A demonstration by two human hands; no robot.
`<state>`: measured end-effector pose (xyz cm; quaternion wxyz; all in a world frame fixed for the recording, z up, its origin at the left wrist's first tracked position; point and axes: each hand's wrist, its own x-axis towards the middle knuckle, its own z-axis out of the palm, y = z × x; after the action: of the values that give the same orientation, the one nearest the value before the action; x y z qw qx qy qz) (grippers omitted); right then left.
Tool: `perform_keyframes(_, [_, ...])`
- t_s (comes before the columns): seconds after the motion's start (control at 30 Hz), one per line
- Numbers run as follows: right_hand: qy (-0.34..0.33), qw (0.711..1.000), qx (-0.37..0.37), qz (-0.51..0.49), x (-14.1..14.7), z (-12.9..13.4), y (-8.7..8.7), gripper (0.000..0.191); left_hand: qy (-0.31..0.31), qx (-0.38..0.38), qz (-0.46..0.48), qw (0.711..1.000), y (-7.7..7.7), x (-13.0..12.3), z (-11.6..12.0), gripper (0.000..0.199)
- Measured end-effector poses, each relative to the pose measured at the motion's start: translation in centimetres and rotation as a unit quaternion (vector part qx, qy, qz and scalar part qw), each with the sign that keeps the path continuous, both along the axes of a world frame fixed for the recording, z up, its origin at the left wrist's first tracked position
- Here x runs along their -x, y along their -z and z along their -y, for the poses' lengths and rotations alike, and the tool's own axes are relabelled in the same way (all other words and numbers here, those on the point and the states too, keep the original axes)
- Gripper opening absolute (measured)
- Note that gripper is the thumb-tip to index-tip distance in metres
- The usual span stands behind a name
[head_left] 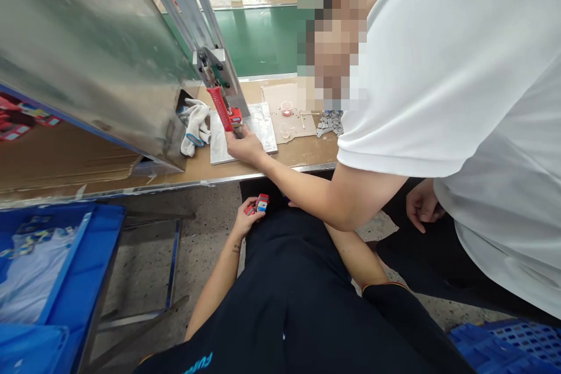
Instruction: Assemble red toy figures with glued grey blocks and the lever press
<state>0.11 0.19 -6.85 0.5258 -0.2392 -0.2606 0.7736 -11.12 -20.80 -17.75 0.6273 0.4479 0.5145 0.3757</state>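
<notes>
My left hand (246, 217) rests near my lap, its fingers closed around small red, white and blue parts (262, 203). Most of my right hand (293, 204) is hidden behind a co-worker's forearm; only a bit of it shows, so its grip cannot be made out. Above, on the bench, stands a metal press fixture (228, 79) with a red-handled toggle clamp (220, 108). The co-worker's hand (248, 146) is at the base of that clamp, by a red part (235, 115) on the fixture.
A person in a white shirt (438, 70) leans in from the right. White gloves (195, 125) lie left of the fixture. Cardboard (284, 96) with small cups and a pile of grey parts (329, 123) are to its right. Blue bins (103, 245) stand lower left.
</notes>
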Motion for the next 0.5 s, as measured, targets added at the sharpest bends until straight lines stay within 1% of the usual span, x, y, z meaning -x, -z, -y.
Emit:
perform_keyframes(0.1, [-0.021, 0.999, -0.024, -0.002, -0.1, 0.1, 0.2, 0.023, 0.002, 0.001, -0.001, 1.0, 0.0, 0.0, 0.0, 0.064])
perform_keyframes(0.23, [-0.002, 1.0, -0.026, -0.016, -0.3, 0.6, 0.4, 0.022, 0.005, 0.0, -0.002, 1.0, 0.1, 0.0, 0.0, 0.064])
perform_keyframes(0.3, [-0.008, 0.998, -0.056, -0.002, -0.4, 0.9, 0.5, 0.02, 0.006, -0.001, -0.002, 1.0, 0.1, 0.0, 0.0, 0.063])
perform_keyframes(0.33, [-0.018, 0.996, -0.091, 0.013, -0.4, 1.0, 0.6, 0.019, 0.006, -0.002, -0.001, 1.0, 0.1, 0.0, 0.0, 0.063])
perform_keyframes(0.37, [-0.028, 0.988, -0.149, 0.042, -0.5, 1.1, 0.5, 0.019, 0.006, -0.003, 0.0, 1.0, 0.0, 0.0, 0.0, 0.063])
perform_keyframes(0.4, [-0.035, 0.971, -0.223, 0.082, -0.5, 1.2, 0.5, 0.021, 0.006, -0.004, 0.0, 1.0, 0.0, -0.1, 0.0, 0.063])
perform_keyframes(0.47, [-0.042, 0.915, -0.366, 0.165, -0.8, 1.1, 0.3, 0.03, 0.005, -0.005, 0.002, 1.0, 0.0, -0.1, 0.0, 0.062])
perform_keyframes(0.5, [-0.043, 0.885, -0.418, 0.2, -1.0, 1.0, 0.1, 0.035, 0.004, -0.006, 0.003, 1.0, -0.1, -0.1, 0.0, 0.062])
